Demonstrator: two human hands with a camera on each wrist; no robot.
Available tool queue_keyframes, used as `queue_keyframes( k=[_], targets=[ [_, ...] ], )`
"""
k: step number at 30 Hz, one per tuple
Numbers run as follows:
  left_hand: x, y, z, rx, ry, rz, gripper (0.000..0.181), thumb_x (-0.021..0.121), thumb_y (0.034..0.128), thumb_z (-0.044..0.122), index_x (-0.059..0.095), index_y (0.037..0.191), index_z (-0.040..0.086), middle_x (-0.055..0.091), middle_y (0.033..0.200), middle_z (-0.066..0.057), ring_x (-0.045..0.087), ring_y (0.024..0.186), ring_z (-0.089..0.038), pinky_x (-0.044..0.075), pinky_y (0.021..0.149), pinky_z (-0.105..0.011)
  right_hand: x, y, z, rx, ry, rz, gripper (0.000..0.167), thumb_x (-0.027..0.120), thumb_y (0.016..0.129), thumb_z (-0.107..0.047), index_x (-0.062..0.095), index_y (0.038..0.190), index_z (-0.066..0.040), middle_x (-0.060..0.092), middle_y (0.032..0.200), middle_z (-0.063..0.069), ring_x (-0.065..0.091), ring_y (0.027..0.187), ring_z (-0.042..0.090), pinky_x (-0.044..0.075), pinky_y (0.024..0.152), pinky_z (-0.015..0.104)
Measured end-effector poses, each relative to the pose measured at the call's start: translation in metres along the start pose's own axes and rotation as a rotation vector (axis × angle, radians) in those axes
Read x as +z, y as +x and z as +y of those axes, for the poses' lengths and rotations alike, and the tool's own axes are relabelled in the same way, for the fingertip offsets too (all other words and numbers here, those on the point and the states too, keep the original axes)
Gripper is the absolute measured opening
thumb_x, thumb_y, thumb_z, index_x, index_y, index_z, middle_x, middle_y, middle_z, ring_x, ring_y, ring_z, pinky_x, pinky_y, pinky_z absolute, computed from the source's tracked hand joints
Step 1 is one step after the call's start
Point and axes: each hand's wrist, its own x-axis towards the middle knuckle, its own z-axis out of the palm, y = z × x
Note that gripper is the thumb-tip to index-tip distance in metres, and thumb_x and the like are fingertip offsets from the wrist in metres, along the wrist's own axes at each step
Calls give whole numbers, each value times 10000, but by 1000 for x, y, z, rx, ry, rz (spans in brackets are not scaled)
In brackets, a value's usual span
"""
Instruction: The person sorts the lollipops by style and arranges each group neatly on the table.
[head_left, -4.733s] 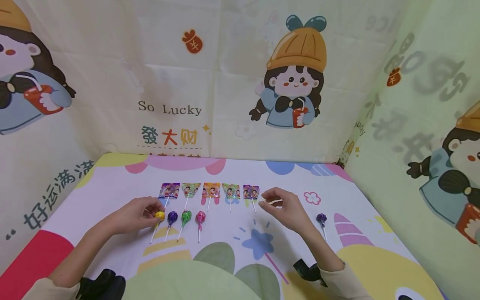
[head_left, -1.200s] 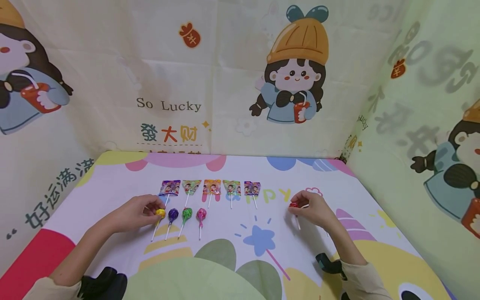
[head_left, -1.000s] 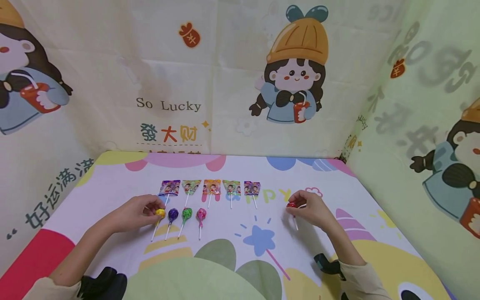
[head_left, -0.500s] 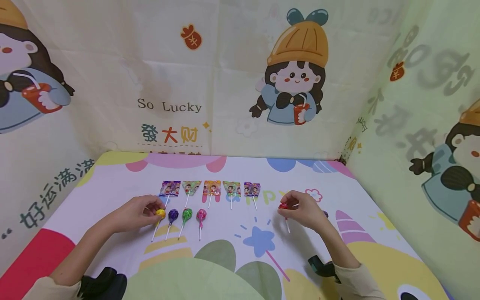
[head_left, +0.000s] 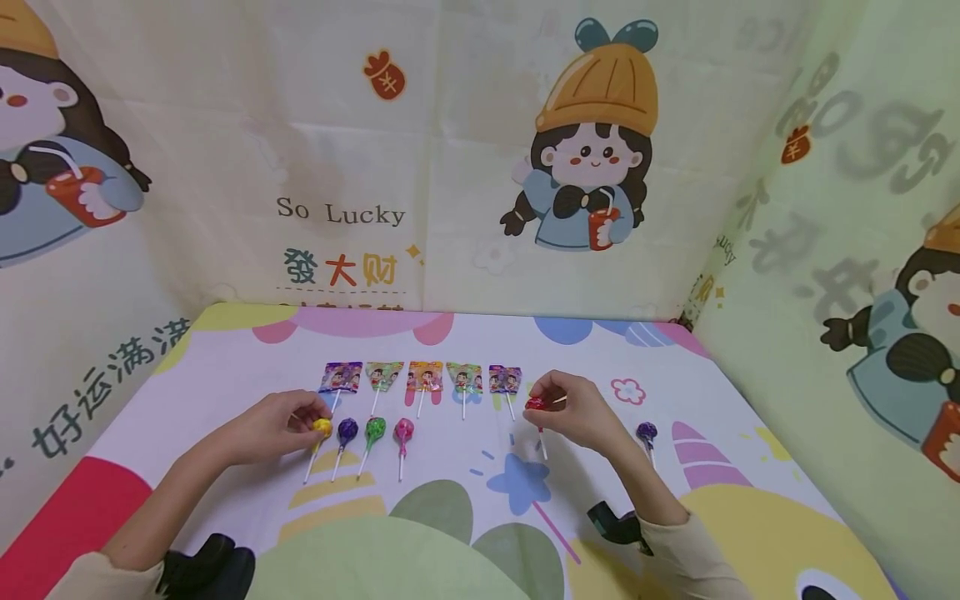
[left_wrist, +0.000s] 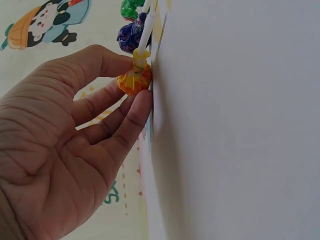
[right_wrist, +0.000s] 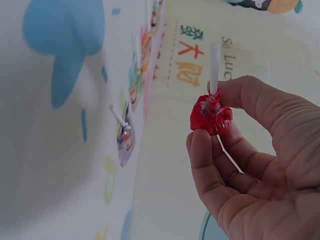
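Observation:
My left hand (head_left: 272,429) pinches the head of a yellow lollipop (left_wrist: 135,80) at the left end of the front row; in the head view its stick slants down over the cloth. Beside it lie a dark purple lollipop (head_left: 347,430), a green lollipop (head_left: 375,429) and a pink lollipop (head_left: 404,429). Between thumb and fingers, my right hand (head_left: 577,412) holds a red lollipop (right_wrist: 211,116), lifted off the table in the right wrist view. Nearest to that hand is the purple flat-wrapped lollipop (head_left: 505,380) ending the back row.
Several flat-wrapped lollipops, such as the orange one (head_left: 425,377), form the back row. Another dark purple lollipop (head_left: 647,432) lies alone at the right. A patterned cloth (head_left: 450,450) covers the table, and a printed curtain (head_left: 465,167) hangs behind.
My right hand, near the wrapped row 4.7 seconds ago without the red lollipop, was over at the right with it later and has since carried it leftward. The left hand stays put.

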Motion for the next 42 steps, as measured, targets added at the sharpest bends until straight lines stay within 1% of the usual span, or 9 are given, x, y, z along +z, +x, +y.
queue_keyframes(
  k=[5, 13, 22, 30, 35, 39, 42],
  targets=[
    [0, -1, 0, -4, 3, -3, 238, 798, 876, 161, 663, 1058, 89, 597, 893, 32, 548, 849, -159, 529, 741, -227, 8, 6, -9, -21, 18, -6, 223, 840, 841, -132, 668, 976, -88, 692, 898, 16, 679, 835, 175, 588, 747, 274],
    [1, -1, -1, -3, -8, -10, 238, 798, 874, 148, 662, 1061, 90, 598, 899, 30, 548, 856, -163, 531, 746, -226, 23, 14, -20, -76, 10, -19, 240, 847, 833, -125, 653, 965, -72, 685, 913, 35, 669, 852, 170, 597, 781, 288],
    [-1, -1, 0, 4, -7, -7, 243, 797, 879, 173, 661, 1063, 90, 592, 894, 30, 546, 849, -159, 530, 746, -223, 37, 22, -32, -84, 1, -39, 260, 855, 829, -149, 651, 976, -84, 672, 929, 22, 665, 869, 164, 589, 744, 252],
    [-1, 1, -1, 24, 4, -5, 235, 793, 883, 175, 663, 1062, 95, 596, 895, 39, 547, 843, -140, 537, 756, -230, 48, 26, -39, -105, 38, -57, 257, 858, 825, -141, 646, 957, -78, 663, 910, 18, 664, 859, 153, 576, 744, 232],
    [-1, 1, -1, 18, -8, -9, 236, 792, 886, 182, 663, 1064, 94, 596, 898, 32, 546, 851, -156, 532, 752, -228, 55, 29, -44, -113, 37, -67, 247, 855, 829, -136, 644, 948, -88, 665, 897, 0, 665, 855, 144, 571, 739, 223],
    [-1, 0, 0, 12, -5, -9, 233, 791, 887, 180, 661, 1063, 98, 594, 899, 33, 545, 856, -159, 533, 755, -230, 62, 32, -47, -146, 41, -69, 244, 855, 826, -123, 647, 942, -75, 678, 889, 3, 668, 835, 133, 563, 726, 219],
    [-1, 0, 1, 13, -4, -10, 232, 790, 882, 166, 662, 1062, 97, 593, 897, 34, 546, 859, -158, 535, 757, -228, 67, 33, -46, -150, 48, -73, 248, 856, 826, -123, 642, 942, -74, 666, 886, -1, 656, 830, 125, 559, 717, 222]
  ],
)
